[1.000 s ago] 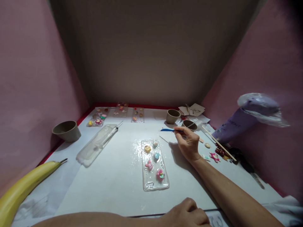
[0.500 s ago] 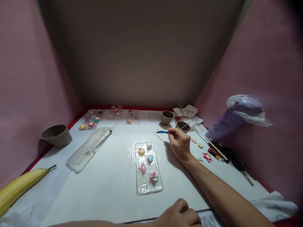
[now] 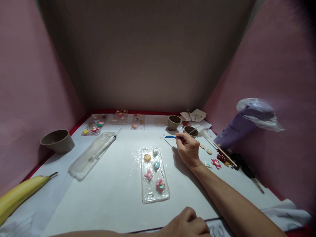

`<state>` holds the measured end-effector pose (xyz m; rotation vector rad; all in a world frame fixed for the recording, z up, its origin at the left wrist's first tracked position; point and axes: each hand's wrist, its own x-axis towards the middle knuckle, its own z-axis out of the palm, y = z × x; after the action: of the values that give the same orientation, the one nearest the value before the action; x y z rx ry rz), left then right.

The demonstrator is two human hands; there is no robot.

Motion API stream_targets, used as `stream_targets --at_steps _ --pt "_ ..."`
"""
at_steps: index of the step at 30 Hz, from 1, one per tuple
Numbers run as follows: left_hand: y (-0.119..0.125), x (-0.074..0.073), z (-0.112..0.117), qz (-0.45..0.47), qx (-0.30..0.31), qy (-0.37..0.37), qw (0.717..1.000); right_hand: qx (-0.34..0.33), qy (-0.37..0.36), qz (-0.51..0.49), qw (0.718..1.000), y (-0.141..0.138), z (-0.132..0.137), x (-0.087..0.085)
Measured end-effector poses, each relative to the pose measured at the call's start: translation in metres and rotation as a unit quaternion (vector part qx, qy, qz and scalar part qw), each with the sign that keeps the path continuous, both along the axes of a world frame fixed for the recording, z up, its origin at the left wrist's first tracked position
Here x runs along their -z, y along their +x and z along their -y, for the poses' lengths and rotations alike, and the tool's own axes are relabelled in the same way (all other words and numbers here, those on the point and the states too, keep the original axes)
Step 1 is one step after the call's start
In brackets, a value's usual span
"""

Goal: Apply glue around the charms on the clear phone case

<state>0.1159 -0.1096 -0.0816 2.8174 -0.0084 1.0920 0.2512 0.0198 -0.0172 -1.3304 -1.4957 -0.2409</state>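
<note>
My right hand (image 3: 189, 149) pinches a thin tool with a blue tip (image 3: 170, 136), its tip resting over a small white card (image 3: 171, 142) behind the centre. In front of me lies a clear phone case (image 3: 154, 176) coated in glossy gel, with several small coloured charms stuck on it. My left hand (image 3: 189, 225) rests curled at the near edge of the white sheet, with nothing visible in it.
A second clear case (image 3: 90, 156) with a syringe lies left, a brown bowl (image 3: 58, 141) beyond it, a yellow bag (image 3: 22, 194) at the near left. Three decorated cases line the back. Two brown cups (image 3: 174, 122), loose charms (image 3: 216, 163), a wooden stick and a purple piping bag (image 3: 243, 126) crowd the right.
The view shifted a little right and down between the first two frames. My right hand with the blue-tipped tool barely moved over the white card. My left hand stayed still.
</note>
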Motion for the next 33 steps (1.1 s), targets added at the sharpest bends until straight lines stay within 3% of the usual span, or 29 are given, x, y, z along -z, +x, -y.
stream_targets --at_steps 10,17,25,33 --pt "0.0027 0.0016 0.0024 -0.035 -0.002 -0.016 0.999 0.0 -0.014 0.001 1.0 0.0003 0.0002 -0.0002" --pt "0.0019 0.0008 0.0015 0.025 -0.001 -0.001 1.0 0.002 -0.012 0.0 1.0 0.0015 -0.001 0.0015" --pt "0.0009 -0.0022 0.0004 -0.056 0.004 0.005 0.998 0.005 0.001 -0.011 1.0 -0.0005 0.001 -0.0014" --pt "0.0021 0.0018 0.0011 -0.03 0.002 -0.005 1.0 0.004 0.0 -0.016 1.0 -0.0005 0.0006 -0.0018"
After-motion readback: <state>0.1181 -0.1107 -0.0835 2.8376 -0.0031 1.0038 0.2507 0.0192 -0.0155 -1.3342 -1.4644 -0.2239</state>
